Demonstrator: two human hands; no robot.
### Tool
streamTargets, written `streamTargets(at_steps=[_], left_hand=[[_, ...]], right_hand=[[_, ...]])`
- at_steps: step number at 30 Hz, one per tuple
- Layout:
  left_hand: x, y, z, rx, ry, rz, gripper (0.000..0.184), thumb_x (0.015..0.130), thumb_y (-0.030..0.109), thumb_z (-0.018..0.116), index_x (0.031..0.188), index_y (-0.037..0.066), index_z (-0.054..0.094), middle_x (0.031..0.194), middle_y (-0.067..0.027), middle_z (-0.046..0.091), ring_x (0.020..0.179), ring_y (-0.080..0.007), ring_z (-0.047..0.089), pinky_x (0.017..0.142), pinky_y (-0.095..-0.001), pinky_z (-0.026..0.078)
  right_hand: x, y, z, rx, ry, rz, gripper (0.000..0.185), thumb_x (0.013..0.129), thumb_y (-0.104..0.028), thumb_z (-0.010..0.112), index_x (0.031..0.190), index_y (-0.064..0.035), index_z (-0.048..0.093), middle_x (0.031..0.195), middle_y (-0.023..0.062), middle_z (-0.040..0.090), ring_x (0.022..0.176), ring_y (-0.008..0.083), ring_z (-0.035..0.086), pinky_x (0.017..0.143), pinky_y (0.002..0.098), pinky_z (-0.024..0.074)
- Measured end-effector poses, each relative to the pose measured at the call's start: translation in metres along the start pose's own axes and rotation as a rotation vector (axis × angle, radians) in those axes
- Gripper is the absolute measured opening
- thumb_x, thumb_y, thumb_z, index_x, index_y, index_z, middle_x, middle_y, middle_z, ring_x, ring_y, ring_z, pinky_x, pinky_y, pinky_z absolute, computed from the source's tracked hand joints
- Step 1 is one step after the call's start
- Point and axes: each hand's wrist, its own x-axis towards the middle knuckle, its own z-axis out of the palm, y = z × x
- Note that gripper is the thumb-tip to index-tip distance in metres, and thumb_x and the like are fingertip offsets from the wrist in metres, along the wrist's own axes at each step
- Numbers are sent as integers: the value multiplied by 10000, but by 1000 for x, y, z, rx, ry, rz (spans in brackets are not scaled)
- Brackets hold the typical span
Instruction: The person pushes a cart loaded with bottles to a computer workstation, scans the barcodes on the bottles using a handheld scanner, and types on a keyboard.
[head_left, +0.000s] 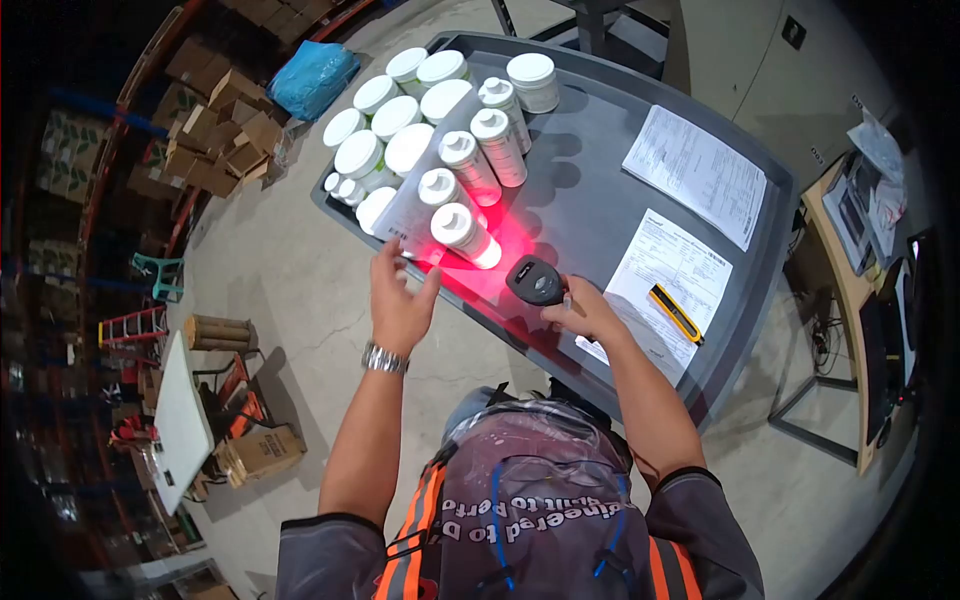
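My right hand (585, 310) is wrapped round a black handheld scanner (535, 281) above the grey cart top. Red light from it falls on the nearest white bottle (466, 236) and the cart surface around it. My left hand (402, 300) hangs at the cart's near left edge, fingers apart, close to the corner of a translucent plastic sheet (412, 205). That sheet stands on edge between the row of slim white bottles and the group of wide white jars (396, 118). I cannot make out any contact between fingers and sheet.
On the cart (600, 92) lie a paper stack (695, 175) and a printed sheet (675, 265) with a yellow-and-black cutter (676, 313) on it. A desk (835, 300) stands right; a white table (183, 425), cardboard boxes (235, 130) and shelving are at left.
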Motion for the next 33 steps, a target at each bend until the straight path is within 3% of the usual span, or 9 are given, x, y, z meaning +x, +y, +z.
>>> streamTargets(at_steps=[1, 3, 8, 10, 14, 17, 20, 23, 33], left_hand=[[19, 3, 14, 11, -12, 4, 699, 752, 214, 774, 1317, -21, 435, 1170, -194, 550, 1034, -279, 572, 827, -369, 497], [45, 1, 41, 234, 69, 177, 799, 721, 247, 797, 1329, -67, 386, 1174, -226, 520, 1038, -340, 549, 869, -407, 480], [53, 10, 70, 164, 31, 64, 833, 701, 233, 807, 1327, -96, 366, 1203, -260, 513, 1091, -387, 528, 958, -428, 436], [51, 5, 67, 194, 4, 86, 851, 691, 203, 806, 1347, -86, 348, 1242, -274, 500, 1147, -397, 512, 989, -414, 426], [37, -1, 47, 179, -83, 104, 838, 696, 185, 791, 1365, -58, 349, 1245, -266, 506, 1148, -390, 521, 989, -415, 431], [37, -6, 36, 168, -148, 74, 812, 699, 176, 782, 1362, -44, 368, 1255, -259, 514, 1153, -381, 527, 988, -415, 434], [37, -3, 32, 187, -142, 52, 792, 699, 173, 778, 1354, -38, 386, 1269, -253, 520, 1166, -377, 526, 991, -410, 435], [36, -4, 34, 187, -142, 60, 789, 700, 173, 780, 1351, -40, 389, 1272, -252, 520, 1173, -376, 522, 999, -405, 430], [36, -4, 35, 161, -161, -1, 785, 704, 171, 787, 1347, -37, 387, 1279, -248, 511, 1171, -368, 522, 1003, -399, 427]], right_hand=[[2, 0, -1, 45, -40, 18, 311, 688, -106, 700, 953, 16, 594, 742, 83, 630, 643, 159, 609, 598, 311, 491], [7, 4, -4, 49, -32, 13, 305, 690, -104, 697, 951, 17, 595, 731, 83, 628, 637, 160, 608, 598, 311, 492], [14, 3, -15, -5, -45, -16, 325, 672, -111, 705, 947, 23, 597, 721, 90, 627, 626, 171, 602, 605, 317, 488], [17, 1, -19, -87, 13, 19, 415, 629, -241, 717, 944, 20, 644, 834, 186, 668, 782, 337, 649, 740, 386, 498], [24, 0, -25, -99, -10, 37, 454, 624, -246, 717, 980, 26, 642, 863, 204, 668, 820, 345, 652, 755, 395, 498], [37, -1, -29, -130, -1, 35, 484, 620, -241, 716, 1004, 42, 632, 829, 187, 659, 788, 333, 642, 737, 377, 497], [58, -16, -30, 78, -37, 70, 438, 630, -232, 710, 979, 23, 636, 738, 105, 630, 664, 213, 605, 636, 321, 475], [76, -24, -34, 123, -67, 67, 413, 634, -216, 707, 969, 15, 636, 709, 85, 628, 639, 178, 602, 602, 312, 469], [83, -23, -25, 75, -78, 55, 460, 647, -226, 726, 1036, -2, 623, 757, 94, 643, 659, 205, 617, 635, 329, 489]])
